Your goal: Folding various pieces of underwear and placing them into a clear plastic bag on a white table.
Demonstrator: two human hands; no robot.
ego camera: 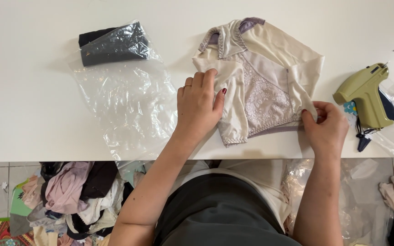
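Centrally, a cream garment (263, 77) with a lilac lace panel is laid on the white bench (28, 91), partly folded. Its left flap is pressed flat under the left hand (198, 105); the fingers (206, 82) are spread slightly and laid on the cloth, not clamped. A ring is seen on one finger. The right hand (327, 127) is set at the garment's lower right corner, where the cream edge is pinched between thumb and fingers; the fingertips are hidden behind the fold, so the exact grip cannot be told.

Left of the garment, a clear bag (124, 105) is spread on the bench, its near edge reaching the bench rim. At its top end a dark folded item (112, 43) is wrapped in plastic; what it is cannot be made out.

At the right, a green tagging gun (365, 95) is lying on more clear plastic, which is cut off by the frame edge.

Below the bench, a heap of clothes (74, 200) is seen on the floor, partly hidden by the left forearm.
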